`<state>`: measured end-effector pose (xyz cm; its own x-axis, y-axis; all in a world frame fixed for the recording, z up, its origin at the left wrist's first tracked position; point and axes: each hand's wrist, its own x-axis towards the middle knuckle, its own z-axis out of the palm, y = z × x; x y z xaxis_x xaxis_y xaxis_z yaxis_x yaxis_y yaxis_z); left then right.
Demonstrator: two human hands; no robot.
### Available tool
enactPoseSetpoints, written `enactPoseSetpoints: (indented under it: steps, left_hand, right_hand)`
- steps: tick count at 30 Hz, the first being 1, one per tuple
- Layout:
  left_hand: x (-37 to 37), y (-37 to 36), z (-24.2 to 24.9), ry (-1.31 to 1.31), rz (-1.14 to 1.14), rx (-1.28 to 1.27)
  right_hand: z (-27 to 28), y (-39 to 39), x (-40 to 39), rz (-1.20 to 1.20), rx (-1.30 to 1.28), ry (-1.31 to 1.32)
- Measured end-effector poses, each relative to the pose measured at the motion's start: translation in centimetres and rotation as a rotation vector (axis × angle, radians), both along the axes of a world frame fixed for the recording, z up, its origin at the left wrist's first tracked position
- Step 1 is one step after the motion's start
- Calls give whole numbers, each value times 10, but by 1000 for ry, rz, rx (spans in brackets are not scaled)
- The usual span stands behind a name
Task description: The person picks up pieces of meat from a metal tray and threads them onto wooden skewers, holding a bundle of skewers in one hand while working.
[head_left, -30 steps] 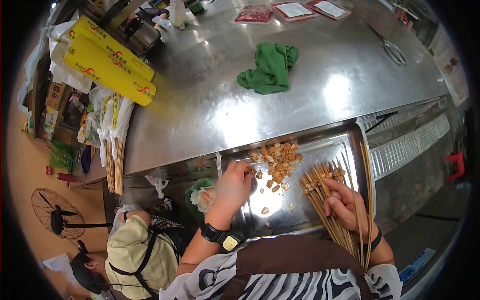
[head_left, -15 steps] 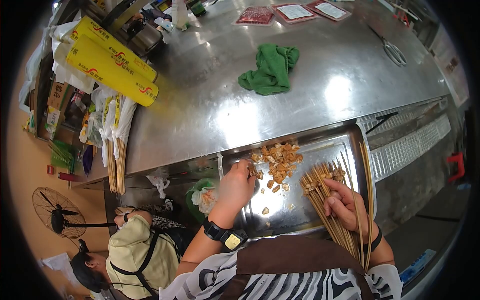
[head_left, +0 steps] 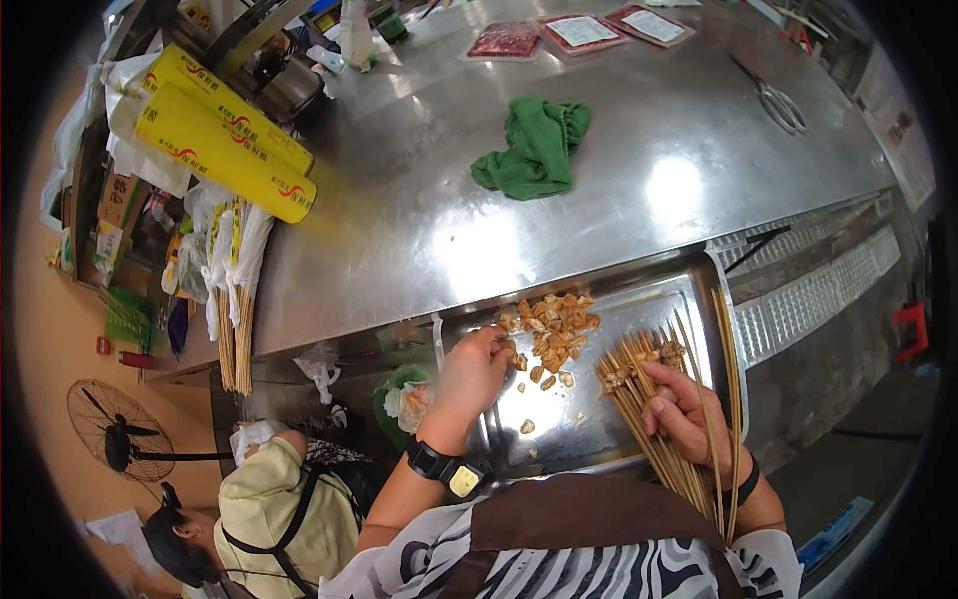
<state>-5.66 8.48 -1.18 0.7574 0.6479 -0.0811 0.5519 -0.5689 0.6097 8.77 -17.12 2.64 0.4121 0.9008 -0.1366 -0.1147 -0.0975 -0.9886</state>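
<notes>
Bamboo skewers (head_left: 667, 449) fill my right hand (head_left: 683, 417), which is closed around the bundle. Small brown meat pieces are threaded at their upper ends, and one skewer sticks up apart from the rest. My left hand (head_left: 473, 371) is at the left edge of a heap of loose brown meat pieces (head_left: 557, 324). Its fingers are pinched together on a piece there, partly hidden by the fingers. The heap lies in a shallow metal tray (head_left: 609, 461), with a few scraps nearer me. More bare skewers (head_left: 727, 344) lean along the tray's right side.
On the steel table (head_left: 399, 220) beyond lie a green cloth (head_left: 539, 148), scissors (head_left: 778, 105) and packs of red meat (head_left: 579, 34). Yellow cling-film boxes (head_left: 225, 150) and bagged skewers (head_left: 235, 299) stand at left. A co-worker (head_left: 269, 509) is at lower left, near a fan (head_left: 118, 434).
My left fingers have shifted slightly at the heap's edge. My right hand keeps its hold on the skewers. The co-worker's arm has moved, and something white now shows by their hand.
</notes>
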Motion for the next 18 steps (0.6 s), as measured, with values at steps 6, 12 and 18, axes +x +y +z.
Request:
enactPoseSetpoints:
  steps: [6,12,18]
  left_hand:
    - [-2,-3,2,35,-26,99]
    - [-2,-6,0,-254,73,-327]
    - [11,-14,16,-565,68,-903]
  right_hand:
    - [-4,0,0,5,27,10]
    - [0,0,1,30,-11,-11]
    - [-1,2,-5,-38,14,43]
